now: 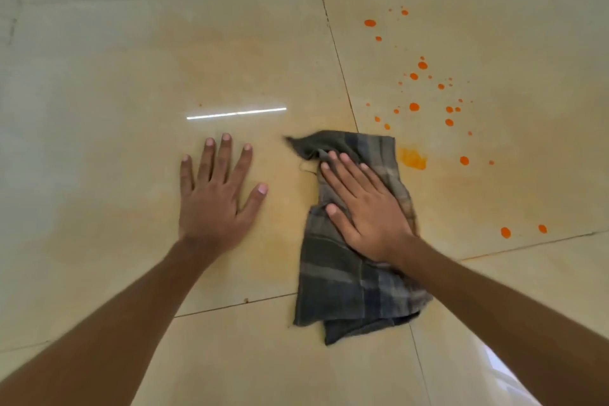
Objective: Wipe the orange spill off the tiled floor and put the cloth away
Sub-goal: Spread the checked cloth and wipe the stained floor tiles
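A dark grey checked cloth [349,277] lies crumpled on the glossy beige tiled floor [99,109]. My right hand [365,208] presses flat on the cloth's upper half, fingers together. My left hand [216,195] rests flat on the bare tile to the left of the cloth, fingers spread, holding nothing. Orange spill drops [422,65] are scattered over the tile to the upper right. A smeared orange patch [412,158] sits just right of the cloth's top corner. A faint orange haze covers the tile under and around both hands.
Dark grout lines [339,59] cross the floor between large tiles. A bright strip of reflected light [235,114] shows above my left hand. Two more orange drops [506,232] lie at the right, near a grout line.
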